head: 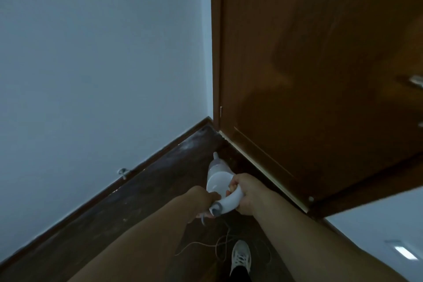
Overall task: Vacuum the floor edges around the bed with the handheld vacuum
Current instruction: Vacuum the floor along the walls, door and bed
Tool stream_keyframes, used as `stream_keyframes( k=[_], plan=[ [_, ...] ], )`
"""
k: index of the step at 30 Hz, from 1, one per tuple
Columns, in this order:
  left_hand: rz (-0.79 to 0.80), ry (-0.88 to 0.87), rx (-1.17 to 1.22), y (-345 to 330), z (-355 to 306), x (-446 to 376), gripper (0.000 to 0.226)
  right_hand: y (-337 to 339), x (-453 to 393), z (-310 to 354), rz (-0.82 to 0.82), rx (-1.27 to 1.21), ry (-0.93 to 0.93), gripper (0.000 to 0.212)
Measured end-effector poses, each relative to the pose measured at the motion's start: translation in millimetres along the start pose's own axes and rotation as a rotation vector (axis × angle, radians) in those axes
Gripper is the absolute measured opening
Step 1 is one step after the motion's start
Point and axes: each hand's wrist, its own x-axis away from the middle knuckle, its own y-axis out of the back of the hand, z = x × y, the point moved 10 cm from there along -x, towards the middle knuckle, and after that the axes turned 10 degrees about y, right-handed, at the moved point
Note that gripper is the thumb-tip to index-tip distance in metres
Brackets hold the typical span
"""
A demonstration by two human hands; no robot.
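Operator: State the grip, nearest item first.

Technician: A white shoe stands on the dark floor beside a loose thin cord. Keep the foot off that cord. The right hand is clamped round the handle of the handheld vacuum. The left hand is at the rear end; whether it grips there cannot be determined.

Operator: And the working end?

Technician: The nozzle points at the floor near the door bottom edge. Recommended: hold the nozzle low and track along the skirting into the corner, where pale dust lies. No bed is in view.
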Motion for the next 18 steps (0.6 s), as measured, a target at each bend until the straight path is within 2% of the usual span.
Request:
stream_keyframes(
  k=[2, 6, 7, 9, 10, 18],
  plan=[
    [0.013, 0.032, 0.02, 3, -19, -20, 0.038, -2, -14, 17, -0.039, 0.003, -0.045, 0.017],
    [0.042, 0.079, 0.071, 13, -75, -69, 0.042, -16, -78, 69, -0.02, 0.155, -0.024, 0.043],
    [0.056, 0.091, 0.08, 13, -85, -80, 0.042, -18, -89, 78, -0.034, 0.167, -0.05, 0.038],
    [0.043, 0.096, 0.089, 18, -102, -97, 0.042, -19, -106, 87, -0.076, 0.173, -0.114, 0.01],
    [0.047, 0.105, 0.089, 19, -109, -106, 0.042, -19, -112, 94, -0.105, 0.191, -0.118, 0.004],
    [0.051, 0.062, 0.101, 51, -161, -144, 0.035, -50, -161, 139, -0.121, 0.293, -0.11, 0.012]
  ],
)
